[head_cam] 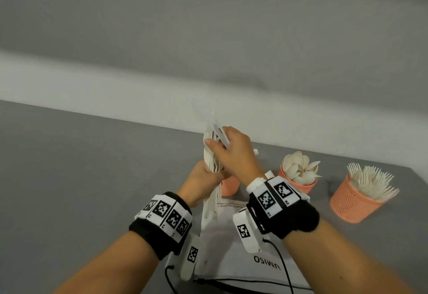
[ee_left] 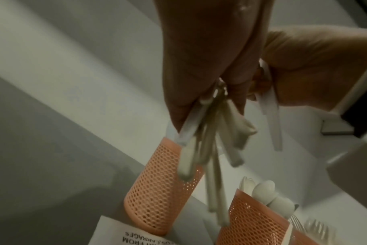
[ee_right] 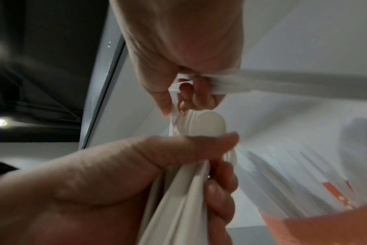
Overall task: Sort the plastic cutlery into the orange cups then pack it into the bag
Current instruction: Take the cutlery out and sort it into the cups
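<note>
My left hand [head_cam: 201, 179] grips an upright bundle of white plastic cutlery [head_cam: 209, 157] above the white bag [head_cam: 228, 231]. Its handles [ee_left: 210, 142] hang below my palm in the left wrist view. My right hand [head_cam: 232, 152] grips a few white knives [head_cam: 220, 131] at the top of the bundle, close above the left hand. A spoon bowl [ee_right: 207, 123] shows between both hands. One orange mesh cup [head_cam: 229, 186] stands behind my hands with nothing seen in it [ee_left: 163, 187]. A second cup [head_cam: 298, 183] holds spoons, and a third [head_cam: 354, 203] holds forks.
The bag lies flat on the grey table [head_cam: 81, 166] under my wrists, printed side up, with a black drawstring [head_cam: 231, 281] at its near end. A pale wall [head_cam: 208, 39] runs along the table's far edge. The three cups stand in a row to the right.
</note>
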{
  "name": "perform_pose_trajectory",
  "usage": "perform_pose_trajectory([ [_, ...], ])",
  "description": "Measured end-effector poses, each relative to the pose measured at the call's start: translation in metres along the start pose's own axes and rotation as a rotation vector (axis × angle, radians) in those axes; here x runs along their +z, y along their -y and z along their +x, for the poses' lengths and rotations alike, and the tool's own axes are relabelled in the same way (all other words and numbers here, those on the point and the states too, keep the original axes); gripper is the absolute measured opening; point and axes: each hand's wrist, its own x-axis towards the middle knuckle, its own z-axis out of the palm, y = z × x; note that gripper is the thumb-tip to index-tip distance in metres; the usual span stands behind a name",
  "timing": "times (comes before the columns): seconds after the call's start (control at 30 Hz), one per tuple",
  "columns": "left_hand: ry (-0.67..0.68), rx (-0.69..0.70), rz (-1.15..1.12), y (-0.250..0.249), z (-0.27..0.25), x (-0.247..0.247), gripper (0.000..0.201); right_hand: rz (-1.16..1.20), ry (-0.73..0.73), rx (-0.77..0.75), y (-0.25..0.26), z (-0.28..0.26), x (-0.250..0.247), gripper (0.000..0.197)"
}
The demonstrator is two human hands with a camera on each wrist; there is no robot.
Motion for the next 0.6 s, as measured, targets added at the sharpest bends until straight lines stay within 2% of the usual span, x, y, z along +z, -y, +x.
perform_pose_trajectory([
  [0.07,0.059,0.002,-0.071,-0.001,0.001,-0.004,0.006,0.095,0.005,0.090,-0.003,0.003,-0.002,0.021],
  [0.17,0.118,-0.048,-0.263,0.001,0.001,-0.013,0.009,0.340,0.031,0.270,-0.011,0.006,-0.007,0.018],
  [0.23,0.135,-0.100,-0.418,0.003,0.001,-0.017,0.016,0.426,0.057,0.323,-0.015,0.006,-0.007,0.021],
  [0.33,0.153,-0.144,-0.549,0.007,0.001,-0.016,0.027,0.468,0.097,0.342,-0.021,0.007,-0.003,0.025],
  [0.47,0.102,-0.186,-0.563,0.010,0.008,-0.022,0.032,0.578,0.128,0.360,-0.023,0.010,-0.003,0.024],
  [0.6,0.030,-0.186,-0.564,0.003,0.010,-0.025,0.014,0.590,0.051,0.316,-0.018,0.019,-0.015,0.030],
])
